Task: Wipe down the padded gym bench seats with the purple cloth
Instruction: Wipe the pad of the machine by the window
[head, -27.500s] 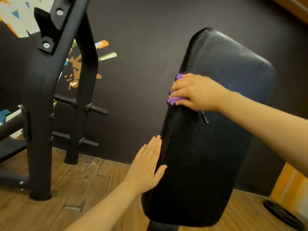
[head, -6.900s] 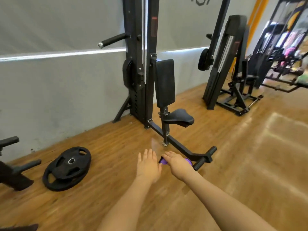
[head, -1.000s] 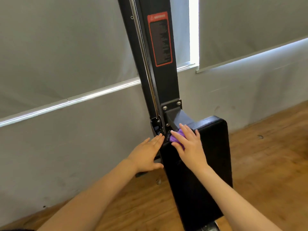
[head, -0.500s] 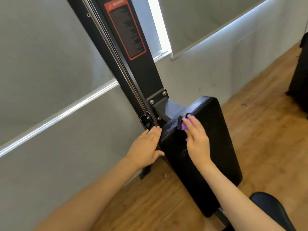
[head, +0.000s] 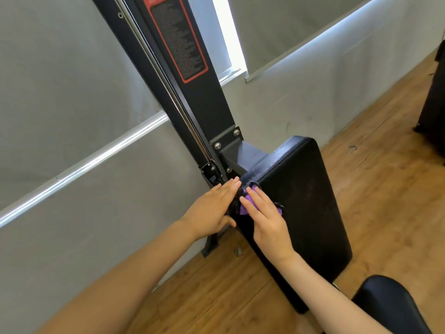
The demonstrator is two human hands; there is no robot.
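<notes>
A black padded back pad [head: 303, 203] stands upright on a tall black machine post [head: 192, 97]. My right hand [head: 266, 218] lies flat on the pad's upper left part, its straight fingers pressing the purple cloth [head: 244, 204] against the vinyl. Only small bits of the cloth show around the fingers. My left hand [head: 213, 209] rests with straight fingers against the pad's left edge, beside the post. A black padded seat [head: 390, 307] shows at the bottom right corner.
A grey wall [head: 72, 116] with a bright light strip runs behind the post. Wooden floor [head: 385, 189] spreads to the right and below. Another dark machine [head: 433, 104] stands at the right edge.
My right hand has slid the cloth down and left across the pad's top, toward its left edge. My left hand stays on that edge. The view has shifted slightly.
</notes>
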